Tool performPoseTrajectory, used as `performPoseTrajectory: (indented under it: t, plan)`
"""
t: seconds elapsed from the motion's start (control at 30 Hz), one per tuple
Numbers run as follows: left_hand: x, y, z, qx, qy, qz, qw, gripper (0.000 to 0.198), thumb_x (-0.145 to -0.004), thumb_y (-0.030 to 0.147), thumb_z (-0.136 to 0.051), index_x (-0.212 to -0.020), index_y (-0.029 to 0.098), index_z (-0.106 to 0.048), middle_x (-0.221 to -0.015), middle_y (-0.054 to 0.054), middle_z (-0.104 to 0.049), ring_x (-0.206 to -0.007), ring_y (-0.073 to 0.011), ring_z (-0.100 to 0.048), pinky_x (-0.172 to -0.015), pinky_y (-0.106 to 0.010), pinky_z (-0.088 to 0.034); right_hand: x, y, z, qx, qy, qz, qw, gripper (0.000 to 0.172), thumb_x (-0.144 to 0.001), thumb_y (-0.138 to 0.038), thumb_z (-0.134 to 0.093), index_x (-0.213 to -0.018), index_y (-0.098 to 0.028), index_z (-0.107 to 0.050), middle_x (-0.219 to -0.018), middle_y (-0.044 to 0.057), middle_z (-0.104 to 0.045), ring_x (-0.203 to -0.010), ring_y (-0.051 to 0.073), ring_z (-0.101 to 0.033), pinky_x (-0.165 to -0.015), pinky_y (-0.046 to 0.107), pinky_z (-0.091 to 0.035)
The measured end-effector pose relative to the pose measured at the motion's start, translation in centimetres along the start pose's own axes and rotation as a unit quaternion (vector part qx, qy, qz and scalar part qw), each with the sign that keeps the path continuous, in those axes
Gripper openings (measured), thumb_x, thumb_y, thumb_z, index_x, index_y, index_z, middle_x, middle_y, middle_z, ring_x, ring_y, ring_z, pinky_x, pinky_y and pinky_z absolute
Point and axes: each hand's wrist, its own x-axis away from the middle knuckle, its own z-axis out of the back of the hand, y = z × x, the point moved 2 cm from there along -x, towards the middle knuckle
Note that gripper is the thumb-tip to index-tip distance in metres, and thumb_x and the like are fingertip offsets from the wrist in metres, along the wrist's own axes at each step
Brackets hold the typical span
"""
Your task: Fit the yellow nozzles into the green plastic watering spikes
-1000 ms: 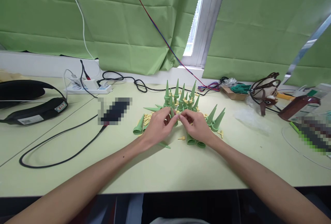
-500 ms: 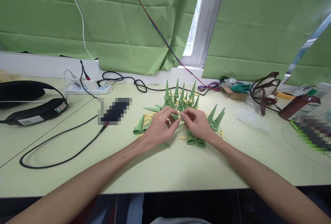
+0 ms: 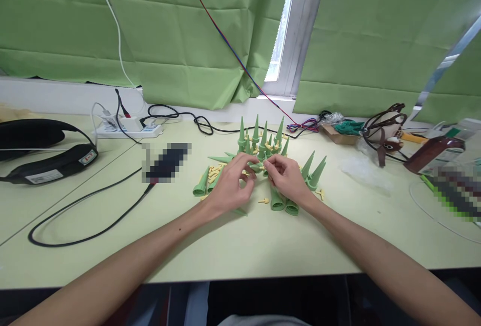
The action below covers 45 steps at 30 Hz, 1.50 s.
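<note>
A cluster of upright green cone spikes [image 3: 259, 138] stands mid-table, with more green cones lying around it and small yellow pegs [image 3: 213, 170] scattered between them. My left hand [image 3: 229, 183] and my right hand [image 3: 287, 178] meet just in front of the cluster. Their fingertips pinch together on a green cone [image 3: 256, 167] held between them. Two cones [image 3: 284, 205] lie under my right wrist, and a loose yellow peg [image 3: 263, 200] lies between my hands.
A black headset [image 3: 45, 153] lies at the far left, and a white power strip [image 3: 128, 125] sits with black cables looping across the table. A blurred dark object [image 3: 167, 160] lies left of the cones. Clutter, a brown strap [image 3: 383, 130] and a box sit at the right. Green curtains hang behind.
Both hands have stayed in place; the fingers have shifted slightly on the cone between them, my left fingers curling in a little.
</note>
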Motion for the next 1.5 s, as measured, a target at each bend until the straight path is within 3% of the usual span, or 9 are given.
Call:
performPoseTrajectory:
  t: [0.27,0.4,0.5,0.57,0.7,0.87,1.23,1.5]
  plan:
    - [-0.02,0.15,0.04,0.037,0.047,0.013,0.998,0.024,-0.087,0.011,-0.046,-0.107,0.021,-0.052,-0.106,-0.005,-0.052,-0.080,-0.0122,-0.062,-0.067,-0.026,-0.056,0.32,-0.28,-0.25,-0.046,0.010,0.000,0.999,0.029,-0.092,-0.044,-0.054,-0.075,-0.020,-0.053,-0.052,-0.004,-0.048,-0.044,0.012,-0.046,-0.045,0.026,-0.037]
    - [-0.15,0.04,0.33,0.064,0.084,0.080,0.991,0.009,-0.092,0.023,-0.047,-0.101,0.021,-0.048,-0.099,-0.004,-0.053,-0.071,-0.0104,-0.060,-0.056,-0.022,-0.051,0.34,-0.31,-0.12,-0.060,0.025,0.006,0.998,0.027,-0.093,-0.044,-0.053,-0.079,-0.020,-0.054,-0.053,-0.004,-0.048,-0.045,0.012,-0.046,-0.045,0.026,-0.037]
    - [-0.36,-0.25,0.48,0.126,0.099,0.138,0.977,0.017,-0.094,0.038,-0.049,-0.094,0.022,-0.043,-0.089,0.000,-0.053,-0.057,-0.0075,-0.054,-0.045,-0.020,-0.045,0.42,-0.35,-0.02,-0.052,0.035,0.019,0.998,0.027,-0.095,-0.043,-0.051,-0.080,-0.021,-0.053,-0.056,-0.004,-0.047,-0.047,0.012,-0.045,-0.046,0.026,-0.037]
    - [-0.52,-0.50,0.44,0.180,0.086,0.179,0.963,0.026,-0.093,0.046,-0.051,-0.092,0.023,-0.041,-0.080,0.002,-0.052,-0.051,-0.0075,-0.052,-0.041,-0.020,-0.041,0.50,-0.40,-0.01,-0.044,0.036,0.028,0.998,0.027,-0.095,-0.042,-0.050,-0.080,-0.020,-0.053,-0.057,-0.004,-0.047,-0.048,0.011,-0.045,-0.047,0.026,-0.037]
    - [-0.69,-0.76,0.03,0.287,0.007,0.249,0.925,0.035,-0.088,0.055,-0.055,-0.094,0.022,-0.043,-0.070,0.004,-0.053,-0.049,-0.0100,-0.054,-0.039,-0.021,-0.040,0.61,-0.51,-0.03,-0.031,0.033,0.035,0.998,0.026,-0.096,-0.042,-0.048,-0.083,-0.020,-0.055,-0.060,-0.003,-0.048,-0.051,0.012,-0.046,-0.049,0.026,-0.038]
    - [-0.63,-0.73,-0.35,0.350,-0.035,0.260,0.899,0.038,-0.086,0.052,-0.062,-0.104,0.022,-0.047,-0.072,0.002,-0.057,-0.051,-0.0102,-0.055,-0.039,-0.021,-0.039,0.64,-0.56,-0.05,-0.032,0.022,0.040,0.998,0.025,-0.096,-0.041,-0.049,-0.083,-0.021,-0.055,-0.061,-0.003,-0.049,-0.052,0.012,-0.046,-0.051,0.026,-0.038]
    - [-0.69,-0.33,-0.18,0.286,-0.051,0.210,0.934,0.036,-0.085,0.046,-0.063,-0.108,0.023,-0.048,-0.071,0.004,-0.049,-0.044,-0.0081,-0.049,-0.038,-0.022,-0.036,0.70,-0.32,-0.10,-0.010,0.023,0.031,0.999,0.028,-0.096,-0.042,-0.048,-0.080,-0.021,-0.054,-0.059,-0.003,-0.045,-0.051,0.012,-0.042,-0.049,0.025,-0.036]
    - [-0.29,-0.42,-0.09,0.087,0.004,0.096,0.992,0.035,-0.086,0.036,-0.061,-0.117,0.024,-0.049,-0.095,-0.002,-0.054,-0.055,-0.0071,-0.051,-0.052,-0.022,-0.044,0.70,-0.42,-0.05,-0.002,0.018,0.030,0.999,0.029,-0.096,-0.042,-0.048,-0.078,-0.021,-0.053,-0.058,-0.003,-0.045,-0.050,0.011,-0.039,-0.048,0.025,-0.033]
